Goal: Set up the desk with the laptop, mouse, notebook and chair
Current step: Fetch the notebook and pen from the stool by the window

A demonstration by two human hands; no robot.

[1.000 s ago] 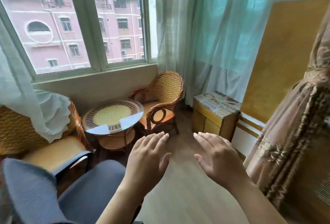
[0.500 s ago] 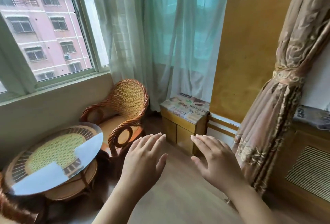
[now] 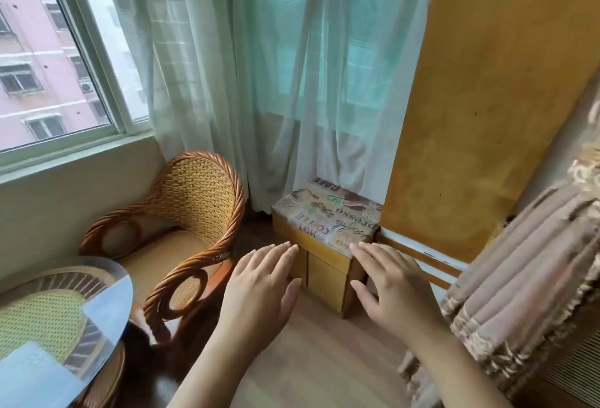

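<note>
Head view: your left hand (image 3: 259, 290) and right hand (image 3: 394, 287) hover flat, fingers spread, holding nothing, above the floor (image 3: 311, 359). A wicker chair (image 3: 181, 232) stands just left; laptop, mouse, notebook aren't visible.

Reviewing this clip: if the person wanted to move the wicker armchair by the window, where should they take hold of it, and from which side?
Best by the wicker armchair's two looped armrests, approached from its open front. The thick twisted rims curl into rings a grip can close around; the tall rounded back sits close to the wall and curtain. Both hands, left and right, are open and empty.
</note>
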